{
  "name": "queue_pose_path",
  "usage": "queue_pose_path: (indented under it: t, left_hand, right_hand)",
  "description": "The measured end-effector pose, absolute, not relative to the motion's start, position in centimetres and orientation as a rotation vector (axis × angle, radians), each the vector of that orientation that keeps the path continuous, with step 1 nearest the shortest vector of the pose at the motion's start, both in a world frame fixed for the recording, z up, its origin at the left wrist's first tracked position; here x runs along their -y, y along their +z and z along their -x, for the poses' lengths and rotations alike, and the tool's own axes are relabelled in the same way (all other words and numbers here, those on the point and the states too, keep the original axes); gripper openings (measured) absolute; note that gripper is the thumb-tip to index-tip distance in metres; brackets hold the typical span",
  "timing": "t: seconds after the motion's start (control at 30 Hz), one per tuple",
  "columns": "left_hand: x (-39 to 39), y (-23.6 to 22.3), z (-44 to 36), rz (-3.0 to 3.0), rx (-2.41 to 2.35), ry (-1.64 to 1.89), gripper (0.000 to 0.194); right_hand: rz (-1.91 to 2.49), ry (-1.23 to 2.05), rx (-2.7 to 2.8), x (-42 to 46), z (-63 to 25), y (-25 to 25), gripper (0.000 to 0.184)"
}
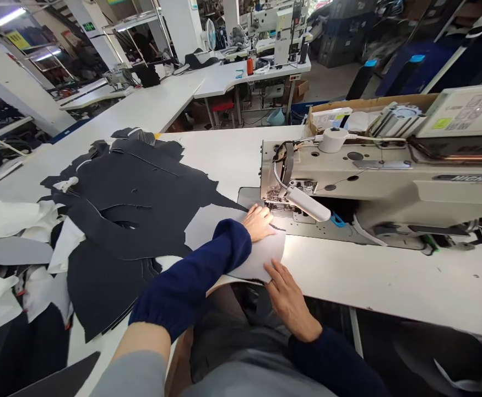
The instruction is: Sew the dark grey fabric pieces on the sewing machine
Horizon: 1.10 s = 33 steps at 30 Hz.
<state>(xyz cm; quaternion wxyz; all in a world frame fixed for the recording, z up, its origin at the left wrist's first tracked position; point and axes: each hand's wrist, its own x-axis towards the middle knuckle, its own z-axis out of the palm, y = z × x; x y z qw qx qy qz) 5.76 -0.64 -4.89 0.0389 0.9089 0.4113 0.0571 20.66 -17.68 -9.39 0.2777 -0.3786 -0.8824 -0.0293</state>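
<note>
A grey fabric piece (211, 229) lies on the white table in front of the sewing machine (373, 176), one edge under the needle area (276, 201). My left hand (259, 222) rests flat on this fabric right beside the needle, fingers together and stretched. My right hand (287, 295) lies at the fabric's near corner by the table's front edge, fingers extended and pressing on it. Both arms wear dark blue sleeve covers.
A pile of dark cut fabric pieces (129, 204) spreads over the table to the left, with white pieces (5, 220) at the far left. A cardboard box (348, 113) stands behind the machine. Other sewing stations (265, 49) stand at the back.
</note>
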Motion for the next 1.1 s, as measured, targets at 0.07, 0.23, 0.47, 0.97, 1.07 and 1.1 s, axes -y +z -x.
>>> queue_pose_path:
  t: [0.07,0.23,0.47,0.97,1.07,1.1]
  left_hand:
    - [0.1,-5.0,-5.7,-2.781,-1.225,0.123,0.035]
    - [-1.4,-4.9,-4.0,-2.857,-1.205,-0.001,0.031]
    - [-4.0,-5.5,-1.1,-2.909,-1.271,-0.037,0.032]
    - [-6.9,-4.6,-3.6,-2.905,-1.239,-0.065,0.026]
    - [-7.0,-4.8,-3.6,-2.878,-1.246,-0.044,0.026]
    - [-7.0,-4.8,-3.7,-2.863,-1.243,-0.029,0.025]
  right_hand:
    - [1.001,-0.081,2.422,17.5,-20.4,-9.4,0.027]
    - [0.957,-0.083,2.518,15.4,-18.8,-9.1,0.023]
    - [0.931,-0.080,2.527,12.3,-16.9,-8.5,0.014]
    - [0.976,-0.007,2.501,9.5,-18.3,-9.1,0.026]
    - [0.963,-0.004,2.495,9.4,-18.4,-9.2,0.028]
    - [0.956,-0.004,2.497,9.4,-18.4,-9.2,0.028]
